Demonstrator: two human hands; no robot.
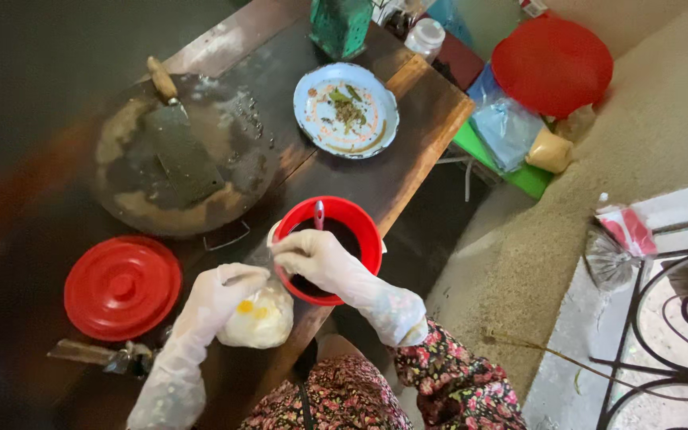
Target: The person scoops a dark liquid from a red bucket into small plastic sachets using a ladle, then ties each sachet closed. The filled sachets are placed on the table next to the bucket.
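Note:
Both my hands wear thin clear plastic gloves. My left hand [215, 296] rests on top of a pale bag [258, 320] with yellow bits inside, gripping its top. My right hand [314, 256] reaches over the rim of a red bowl [366, 231] of dark liquid, fingers pinched at the bag's top edge. A red spoon handle [319, 213] stands in the bowl. All of this sits at the near edge of a dark wooden table [416, 119].
A round wooden chopping block [236, 171] with a cleaver [181, 147] lies on the table. A red lid [123, 285] sits at left, a pale blue plate [379, 127] with scraps behind the bowl. A red basin [553, 64], bags and a green stool stand on the floor at right.

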